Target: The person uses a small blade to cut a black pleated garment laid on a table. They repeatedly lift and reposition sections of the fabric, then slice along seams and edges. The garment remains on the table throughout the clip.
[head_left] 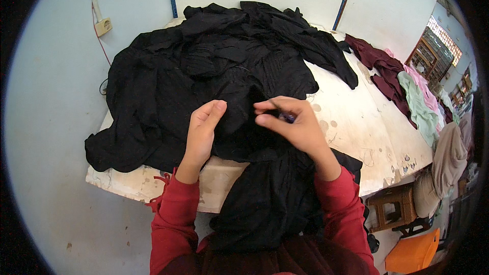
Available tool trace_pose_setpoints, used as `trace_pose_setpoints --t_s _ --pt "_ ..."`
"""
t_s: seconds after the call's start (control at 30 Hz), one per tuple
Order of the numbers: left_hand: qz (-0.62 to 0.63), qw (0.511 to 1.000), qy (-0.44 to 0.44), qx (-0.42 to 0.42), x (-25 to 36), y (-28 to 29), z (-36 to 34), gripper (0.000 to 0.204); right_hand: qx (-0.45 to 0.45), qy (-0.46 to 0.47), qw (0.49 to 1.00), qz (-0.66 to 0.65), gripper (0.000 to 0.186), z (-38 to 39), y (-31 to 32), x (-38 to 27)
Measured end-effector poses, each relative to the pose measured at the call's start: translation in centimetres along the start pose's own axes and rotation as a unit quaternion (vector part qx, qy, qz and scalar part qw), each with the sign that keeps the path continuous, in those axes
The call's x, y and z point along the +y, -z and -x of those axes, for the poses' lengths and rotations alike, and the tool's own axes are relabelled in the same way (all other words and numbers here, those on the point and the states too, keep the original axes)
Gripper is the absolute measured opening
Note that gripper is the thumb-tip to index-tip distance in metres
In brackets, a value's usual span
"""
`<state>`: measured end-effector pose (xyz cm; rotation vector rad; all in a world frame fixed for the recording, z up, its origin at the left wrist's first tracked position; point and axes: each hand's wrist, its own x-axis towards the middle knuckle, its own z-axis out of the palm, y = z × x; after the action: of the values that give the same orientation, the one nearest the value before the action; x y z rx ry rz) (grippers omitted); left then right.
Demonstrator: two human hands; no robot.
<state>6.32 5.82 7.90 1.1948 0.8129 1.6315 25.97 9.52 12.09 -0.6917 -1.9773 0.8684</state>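
Observation:
Black fabric lies in a large crumpled heap over the table, and part of it hangs over the near edge onto my lap. My left hand is closed in a pinch, thumb up, on a fold of this cloth. Just to its right, my right hand has its thumb and forefinger close together at the cloth. Tucked in that hand is a small dark tool with a purplish part. Its kind is mostly hidden by my fingers. Both hands are raised over the near part of the heap.
The pale wooden table is stained, with loose thread bits. At its right lie maroon cloth and mint cloth. A brown stool and an orange object stand at lower right. White walls with a socket close off the left and back.

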Motion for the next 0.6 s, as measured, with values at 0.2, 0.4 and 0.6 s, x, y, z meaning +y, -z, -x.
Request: trace_pose_setpoints --t_s 0.2,0.4,0.6 --pt "-0.027 1.000 -0.015 -0.006 -1.1 0.5 0.1 0.028 0.000 -0.050 0.999 0.002 0.015 -0.3 -1.2 -0.6" --pt "0.036 0.999 0.008 0.009 -1.4 0.6 0.0 0.029 -0.005 -0.172 0.961 -0.216 0.017 0.1 0.3 -0.4" --pt "0.120 0.990 0.065 0.023 -0.9 -0.6 0.3 0.029 0.004 -0.107 0.972 -0.209 0.015 0.4 -0.4 0.0"
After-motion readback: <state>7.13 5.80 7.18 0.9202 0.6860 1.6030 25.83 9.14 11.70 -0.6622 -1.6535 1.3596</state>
